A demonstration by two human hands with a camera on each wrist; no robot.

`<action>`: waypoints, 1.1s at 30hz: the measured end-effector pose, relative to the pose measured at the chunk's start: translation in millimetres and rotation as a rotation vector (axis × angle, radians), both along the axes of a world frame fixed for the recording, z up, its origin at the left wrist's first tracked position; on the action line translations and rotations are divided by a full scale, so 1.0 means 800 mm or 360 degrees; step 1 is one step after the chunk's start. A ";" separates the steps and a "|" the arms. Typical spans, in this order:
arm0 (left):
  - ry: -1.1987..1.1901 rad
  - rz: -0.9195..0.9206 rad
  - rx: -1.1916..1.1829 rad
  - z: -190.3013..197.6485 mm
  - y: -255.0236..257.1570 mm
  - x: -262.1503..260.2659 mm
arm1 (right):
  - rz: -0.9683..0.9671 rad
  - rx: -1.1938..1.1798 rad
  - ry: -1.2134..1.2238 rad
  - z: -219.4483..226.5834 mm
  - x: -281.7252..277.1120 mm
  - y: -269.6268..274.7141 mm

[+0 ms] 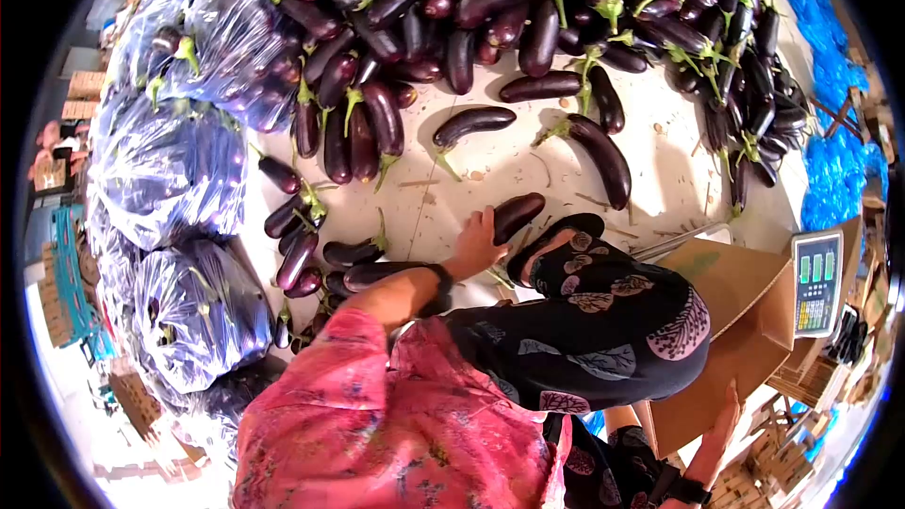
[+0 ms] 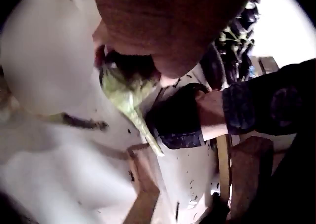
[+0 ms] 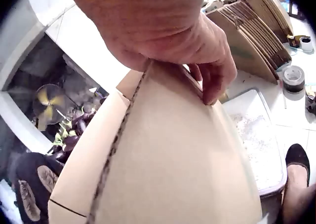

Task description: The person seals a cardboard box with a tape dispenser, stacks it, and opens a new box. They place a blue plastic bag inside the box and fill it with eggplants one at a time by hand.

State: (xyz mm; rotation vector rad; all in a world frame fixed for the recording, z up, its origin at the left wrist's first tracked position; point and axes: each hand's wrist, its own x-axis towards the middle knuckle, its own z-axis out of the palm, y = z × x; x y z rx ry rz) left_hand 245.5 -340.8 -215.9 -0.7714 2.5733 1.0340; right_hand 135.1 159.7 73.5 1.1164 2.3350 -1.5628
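Observation:
In the head view my left hand grips a dark purple eggplant low over the pale floor, close to a shoe. The left wrist view shows this eggplant's green cap and stem sticking out from under the palm. Several loose eggplants, one of them curved, lie beyond the hand. Over on the right, my right hand is at the edge of an open cardboard box. Up close in the right wrist view, its fingers bend over the box's top edge and hold the cardboard.
A large eggplant heap covers the far side. Filled clear plastic bags line the left. Behind the box stands a digital scale. A white tray, a tape roll and flattened cartons lie to the right.

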 end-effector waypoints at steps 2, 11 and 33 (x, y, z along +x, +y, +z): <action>0.0098 0.0151 -0.0039 -0.006 0.010 -0.009 | -0.0036 0.0023 0.0004 0.000 -0.002 -0.006; 0.0983 0.0606 0.0798 0.063 -0.113 -0.101 | 0.0085 -0.0141 -0.0211 -0.005 -0.007 0.039; -0.1068 0.0418 -0.0637 0.053 -0.462 0.317 | 0.0129 -0.0029 -0.0185 0.016 0.002 -0.028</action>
